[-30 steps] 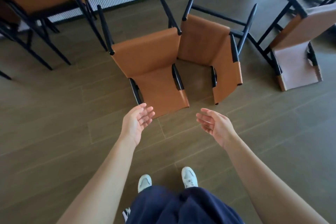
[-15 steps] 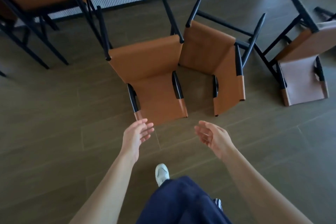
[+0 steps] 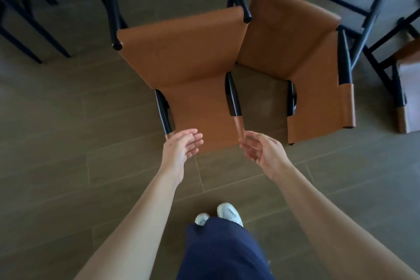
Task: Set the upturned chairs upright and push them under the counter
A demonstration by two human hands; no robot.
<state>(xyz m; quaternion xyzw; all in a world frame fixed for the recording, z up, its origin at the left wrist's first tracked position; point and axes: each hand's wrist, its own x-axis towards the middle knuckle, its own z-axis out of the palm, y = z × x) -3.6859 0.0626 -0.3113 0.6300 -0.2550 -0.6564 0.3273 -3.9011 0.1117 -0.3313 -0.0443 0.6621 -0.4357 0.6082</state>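
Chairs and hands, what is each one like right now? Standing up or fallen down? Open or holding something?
middle chair: tipped over on the floor, not gripped.
right chair: tipped over, close beside the middle chair.
far-right chair: tipped over, partly out of view.
top-left chair: only the legs show, standing on the floor.
left hand: open, at the middle chair's near left corner.
right hand: open, at its near right corner; touch unclear.

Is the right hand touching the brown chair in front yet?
Cannot tell. In the head view the right hand is at a corner of the near chair and its fingers overlap it, but that spot is blurred, so neither contact nor gap shows plainly.
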